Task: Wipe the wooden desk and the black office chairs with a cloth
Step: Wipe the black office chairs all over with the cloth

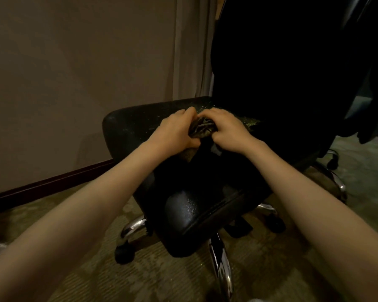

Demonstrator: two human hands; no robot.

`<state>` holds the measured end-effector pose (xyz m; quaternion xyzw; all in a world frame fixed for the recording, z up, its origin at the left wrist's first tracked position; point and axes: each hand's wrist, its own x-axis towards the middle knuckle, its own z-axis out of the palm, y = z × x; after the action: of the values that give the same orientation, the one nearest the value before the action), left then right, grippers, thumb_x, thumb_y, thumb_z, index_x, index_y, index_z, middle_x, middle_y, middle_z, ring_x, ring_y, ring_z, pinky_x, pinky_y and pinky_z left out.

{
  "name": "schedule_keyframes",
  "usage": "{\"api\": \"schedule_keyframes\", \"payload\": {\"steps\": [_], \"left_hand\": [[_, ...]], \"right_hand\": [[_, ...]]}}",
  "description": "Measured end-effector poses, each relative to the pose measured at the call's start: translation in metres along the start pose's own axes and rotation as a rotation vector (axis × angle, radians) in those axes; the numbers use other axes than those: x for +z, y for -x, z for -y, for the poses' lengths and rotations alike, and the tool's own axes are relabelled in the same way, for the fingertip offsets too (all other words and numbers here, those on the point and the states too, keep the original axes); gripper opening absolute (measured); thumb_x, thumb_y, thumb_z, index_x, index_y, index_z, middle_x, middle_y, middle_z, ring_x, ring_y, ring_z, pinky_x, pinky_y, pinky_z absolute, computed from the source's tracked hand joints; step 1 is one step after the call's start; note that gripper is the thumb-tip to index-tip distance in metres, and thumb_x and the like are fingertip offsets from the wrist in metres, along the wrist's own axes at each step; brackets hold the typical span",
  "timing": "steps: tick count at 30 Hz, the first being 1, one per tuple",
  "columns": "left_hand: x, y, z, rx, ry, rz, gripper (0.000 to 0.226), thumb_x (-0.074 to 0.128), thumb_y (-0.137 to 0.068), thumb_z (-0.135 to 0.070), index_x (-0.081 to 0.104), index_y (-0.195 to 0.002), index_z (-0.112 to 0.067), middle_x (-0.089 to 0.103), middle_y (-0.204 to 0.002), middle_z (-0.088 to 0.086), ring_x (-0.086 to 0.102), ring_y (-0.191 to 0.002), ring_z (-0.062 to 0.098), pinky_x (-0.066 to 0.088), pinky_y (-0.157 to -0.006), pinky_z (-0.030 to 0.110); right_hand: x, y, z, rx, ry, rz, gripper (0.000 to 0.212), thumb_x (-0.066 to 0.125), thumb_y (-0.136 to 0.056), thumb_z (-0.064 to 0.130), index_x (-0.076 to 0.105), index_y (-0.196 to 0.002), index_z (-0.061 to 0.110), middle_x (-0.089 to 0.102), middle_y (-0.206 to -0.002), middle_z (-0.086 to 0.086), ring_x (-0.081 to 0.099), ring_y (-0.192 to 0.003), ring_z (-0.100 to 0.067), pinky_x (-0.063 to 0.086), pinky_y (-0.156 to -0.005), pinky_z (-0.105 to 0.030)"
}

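Observation:
A black office chair (129, 127) fills the middle of the head view, its seat worn and flecked with pale crumbs toward the back. My left hand (175, 131) and my right hand (227, 129) meet over the seat. Between them both grip a bunched, striped dark cloth (202, 127); a corner of it hangs below my left hand. The tall black backrest (282, 62) rises at the right. The wooden desk is out of view.
A chrome five-star base (220, 264) with black casters spreads over the patterned carpet (74, 269). A beige wall (74, 73) with a dark skirting board runs along the left. A pale curtain (192, 46) hangs behind the chair.

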<state>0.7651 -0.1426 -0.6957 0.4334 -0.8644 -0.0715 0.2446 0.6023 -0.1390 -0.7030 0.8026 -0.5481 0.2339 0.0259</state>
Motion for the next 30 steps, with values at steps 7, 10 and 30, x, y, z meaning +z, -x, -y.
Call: {"api": "schedule_keyframes", "payload": {"steps": [7,10,30], "left_hand": [[-0.053,0.065,-0.017,0.020,0.241,0.037,0.034,0.077,-0.070,-0.026,0.049,-0.085,-0.036,0.055,-0.074,-0.011,0.055,-0.067,-0.013,0.041,-0.052,0.006],[-0.043,0.086,-0.016,-0.098,0.393,0.321,0.032,0.076,-0.071,-0.024,0.052,-0.088,-0.035,0.060,-0.086,-0.008,0.060,-0.071,-0.004,0.045,-0.055,0.010],[-0.062,0.063,0.033,-0.152,0.146,-0.044,0.031,0.073,-0.068,-0.036,0.048,-0.084,-0.026,0.053,-0.076,-0.011,0.050,-0.067,0.000,0.037,-0.054,0.018]], "right_hand": [[-0.049,0.026,0.042,-0.195,-0.296,0.126,0.040,0.071,-0.069,0.006,0.062,-0.104,0.022,0.064,-0.101,0.005,0.058,-0.094,-0.005,0.047,-0.086,-0.028],[-0.039,0.039,0.047,-0.188,-0.369,0.485,0.038,0.074,-0.073,0.005,0.059,-0.103,0.021,0.061,-0.102,0.003,0.057,-0.094,-0.005,0.045,-0.086,-0.025],[-0.024,-0.031,0.072,-0.232,-0.262,0.255,0.037,0.072,-0.073,0.010,0.058,-0.103,0.025,0.060,-0.097,0.008,0.057,-0.090,-0.007,0.047,-0.082,-0.024]]}}
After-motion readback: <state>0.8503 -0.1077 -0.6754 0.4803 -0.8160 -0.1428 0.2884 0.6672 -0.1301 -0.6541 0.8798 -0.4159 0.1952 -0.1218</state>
